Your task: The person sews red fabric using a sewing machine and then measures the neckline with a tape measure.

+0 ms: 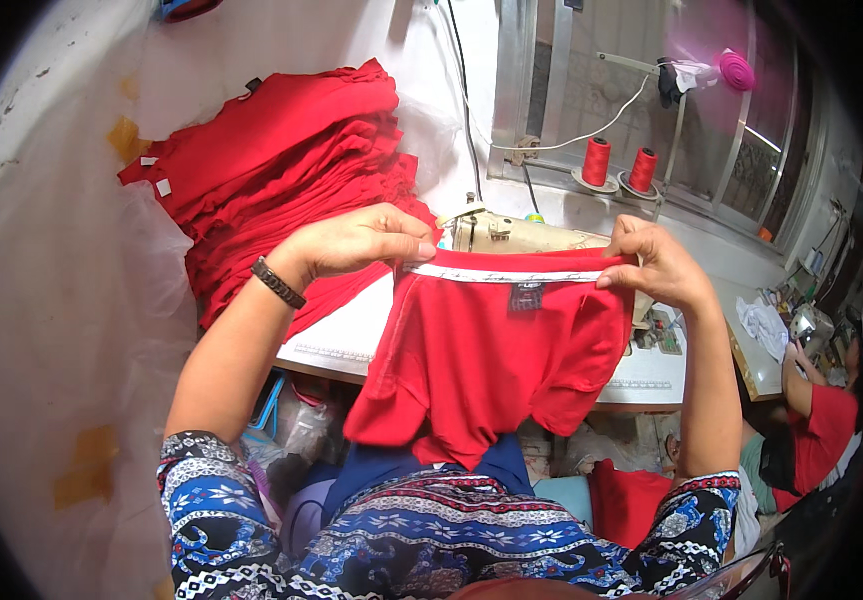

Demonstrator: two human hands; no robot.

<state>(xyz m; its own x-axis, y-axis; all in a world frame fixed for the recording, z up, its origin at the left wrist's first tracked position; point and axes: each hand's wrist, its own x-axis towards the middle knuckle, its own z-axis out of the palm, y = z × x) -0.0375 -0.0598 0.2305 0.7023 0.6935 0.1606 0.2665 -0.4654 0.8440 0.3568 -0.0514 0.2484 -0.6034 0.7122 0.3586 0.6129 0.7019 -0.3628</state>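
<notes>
A red T-shirt (491, 360) hangs between my two hands, in front of the sewing table. White tape (511, 273) runs along the inside of its stretched neckline, with a black label (525, 297) just below. My left hand (371, 240) pinches the left end of the neckline between thumb and fingers. At the other end, my right hand (654, 262) grips the edge in the same way. Behind the cloth, a cream sewing machine (521, 233) is partly hidden. A tall pile of red garments (291, 170) lies on the table to the left.
Two red thread cones (596, 160) stand on holders behind the machine, below a barred window (631, 110). The white tabletop (336, 325) shows on both sides of the T-shirt. Far right, another person in a red top (827, 435) sits at a second machine (811, 325).
</notes>
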